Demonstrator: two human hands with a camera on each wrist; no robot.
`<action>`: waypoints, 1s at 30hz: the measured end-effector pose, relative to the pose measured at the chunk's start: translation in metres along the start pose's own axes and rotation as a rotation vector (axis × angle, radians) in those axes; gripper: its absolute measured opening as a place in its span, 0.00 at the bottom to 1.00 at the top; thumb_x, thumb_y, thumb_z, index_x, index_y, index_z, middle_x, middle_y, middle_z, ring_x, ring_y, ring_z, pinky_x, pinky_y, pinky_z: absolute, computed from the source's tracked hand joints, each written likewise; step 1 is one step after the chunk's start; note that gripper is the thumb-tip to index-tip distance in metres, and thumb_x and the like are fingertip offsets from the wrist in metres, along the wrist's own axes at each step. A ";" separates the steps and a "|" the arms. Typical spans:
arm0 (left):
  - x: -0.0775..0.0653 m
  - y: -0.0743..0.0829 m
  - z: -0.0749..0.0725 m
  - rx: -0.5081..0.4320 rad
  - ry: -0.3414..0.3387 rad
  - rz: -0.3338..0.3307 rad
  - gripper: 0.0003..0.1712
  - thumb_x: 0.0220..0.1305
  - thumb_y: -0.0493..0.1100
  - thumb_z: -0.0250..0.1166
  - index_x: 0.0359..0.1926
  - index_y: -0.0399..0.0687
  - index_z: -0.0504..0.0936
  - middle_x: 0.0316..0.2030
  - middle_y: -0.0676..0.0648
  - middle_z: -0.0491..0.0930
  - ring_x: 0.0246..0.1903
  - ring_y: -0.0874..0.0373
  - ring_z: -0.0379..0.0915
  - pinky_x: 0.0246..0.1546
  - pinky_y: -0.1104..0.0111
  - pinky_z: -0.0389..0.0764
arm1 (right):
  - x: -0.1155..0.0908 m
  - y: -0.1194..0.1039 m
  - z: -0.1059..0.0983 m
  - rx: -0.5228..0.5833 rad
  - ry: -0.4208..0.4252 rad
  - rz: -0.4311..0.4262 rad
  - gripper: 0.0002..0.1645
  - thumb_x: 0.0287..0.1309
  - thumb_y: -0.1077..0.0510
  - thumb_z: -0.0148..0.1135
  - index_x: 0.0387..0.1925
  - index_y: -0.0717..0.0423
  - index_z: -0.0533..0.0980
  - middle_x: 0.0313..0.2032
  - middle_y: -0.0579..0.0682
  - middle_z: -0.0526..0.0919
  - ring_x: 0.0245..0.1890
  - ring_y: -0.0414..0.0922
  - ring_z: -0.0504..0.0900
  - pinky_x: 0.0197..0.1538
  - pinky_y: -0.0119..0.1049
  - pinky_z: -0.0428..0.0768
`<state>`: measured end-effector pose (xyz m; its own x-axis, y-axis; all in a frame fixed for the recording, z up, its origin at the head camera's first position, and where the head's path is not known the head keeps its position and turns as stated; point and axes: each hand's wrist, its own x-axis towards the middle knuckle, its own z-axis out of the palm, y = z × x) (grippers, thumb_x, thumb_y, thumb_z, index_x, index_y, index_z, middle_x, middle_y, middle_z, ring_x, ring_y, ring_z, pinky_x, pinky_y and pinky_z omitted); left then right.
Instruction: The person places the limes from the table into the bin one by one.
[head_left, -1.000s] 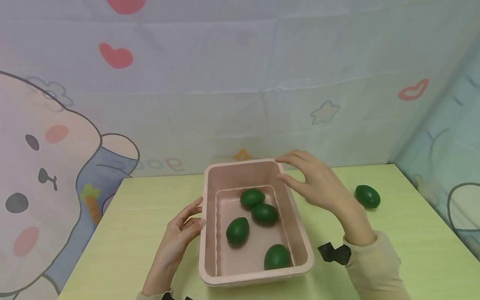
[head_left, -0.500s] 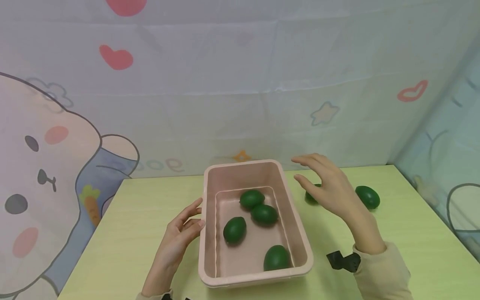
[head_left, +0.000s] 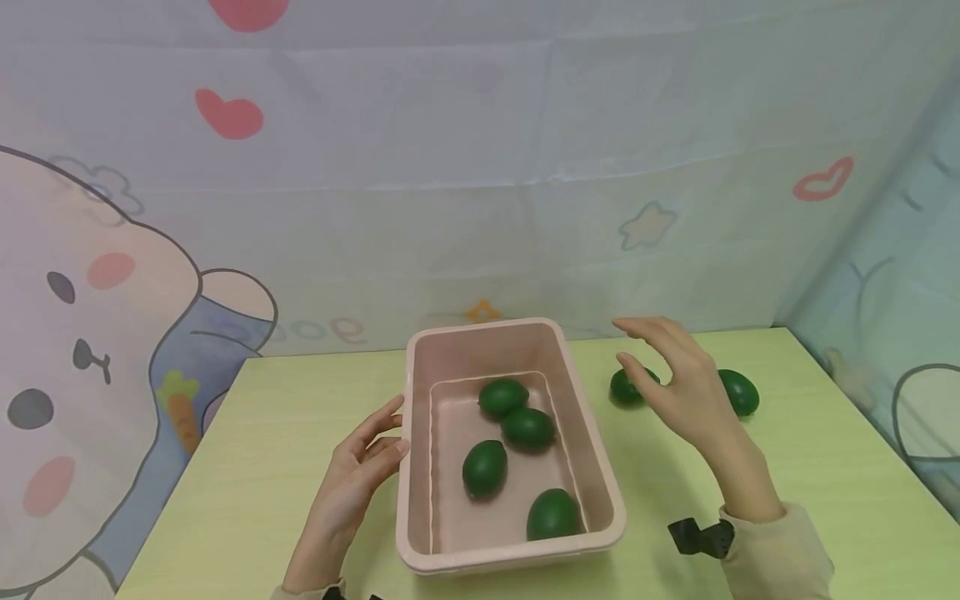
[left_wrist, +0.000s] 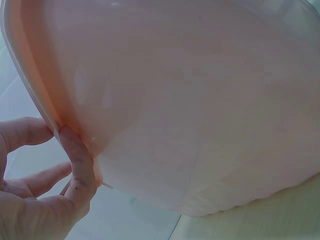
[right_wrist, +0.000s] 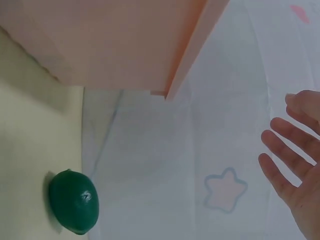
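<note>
A pale pink plastic bin (head_left: 512,552) stands on the table with several dark green limes inside, among them one lime (head_left: 485,469) near its middle. My left hand (head_left: 360,475) pinches the bin's left rim between thumb and fingers; the left wrist view shows the bin's outer wall (left_wrist: 190,110) up close. To the right of the bin, my right hand (head_left: 678,383) is raised with fingers spread and holds nothing. Just behind its thumb lies a lime (head_left: 628,387) on the table, also seen as the lime (right_wrist: 74,202) in the right wrist view.
Another lime (head_left: 741,392) rests farther right, partly covered by my right hand. A light yellow-green table (head_left: 300,408) reaches back to a printed cloth backdrop (head_left: 450,208). A second cloth (head_left: 900,333) hangs along the right side.
My right hand has drawn away rightward from the bin's far right corner, uncovering a lime on the table. Inside the bin, the middle lime rocked left, then back right. My left hand stays put.
</note>
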<state>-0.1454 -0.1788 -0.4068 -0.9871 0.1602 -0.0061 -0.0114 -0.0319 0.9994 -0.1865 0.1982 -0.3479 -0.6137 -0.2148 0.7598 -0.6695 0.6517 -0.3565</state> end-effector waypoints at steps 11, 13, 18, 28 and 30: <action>0.000 0.001 0.000 -0.006 0.004 0.007 0.34 0.65 0.36 0.59 0.71 0.47 0.61 0.55 0.47 0.66 0.43 0.66 0.77 0.49 0.71 0.79 | -0.014 0.014 -0.002 -0.016 0.037 0.028 0.32 0.47 0.73 0.68 0.56 0.55 0.77 0.47 0.53 0.82 0.49 0.47 0.75 0.55 0.19 0.65; 0.001 0.001 0.000 -0.007 0.004 0.008 0.34 0.65 0.36 0.59 0.71 0.47 0.61 0.55 0.47 0.66 0.43 0.66 0.77 0.49 0.71 0.79 | -0.016 0.016 -0.003 -0.020 0.041 0.043 0.32 0.47 0.72 0.68 0.56 0.55 0.77 0.47 0.53 0.82 0.49 0.47 0.75 0.56 0.17 0.64; 0.001 0.002 0.001 -0.010 0.004 0.008 0.34 0.65 0.36 0.59 0.71 0.48 0.61 0.55 0.48 0.66 0.43 0.66 0.77 0.49 0.71 0.79 | -0.021 0.023 -0.005 -0.028 0.046 0.078 0.32 0.46 0.72 0.68 0.56 0.55 0.77 0.47 0.54 0.82 0.50 0.48 0.74 0.56 0.15 0.62; -0.001 0.003 0.002 -0.014 0.009 0.013 0.33 0.65 0.35 0.59 0.70 0.47 0.62 0.54 0.47 0.67 0.43 0.66 0.77 0.48 0.72 0.79 | -0.032 0.043 -0.008 -0.071 0.025 0.170 0.33 0.47 0.69 0.70 0.59 0.53 0.75 0.53 0.55 0.80 0.55 0.54 0.73 0.62 0.32 0.67; -0.001 0.003 0.002 -0.008 0.009 0.008 0.33 0.65 0.35 0.59 0.70 0.48 0.62 0.54 0.47 0.66 0.43 0.66 0.77 0.49 0.72 0.79 | -0.034 0.045 -0.009 -0.083 0.007 0.198 0.33 0.48 0.68 0.70 0.59 0.53 0.75 0.54 0.56 0.79 0.57 0.56 0.72 0.61 0.45 0.69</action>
<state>-0.1441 -0.1771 -0.4040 -0.9885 0.1514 0.0015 -0.0049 -0.0414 0.9991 -0.1923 0.2412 -0.3853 -0.7265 -0.0719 0.6834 -0.4994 0.7384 -0.4532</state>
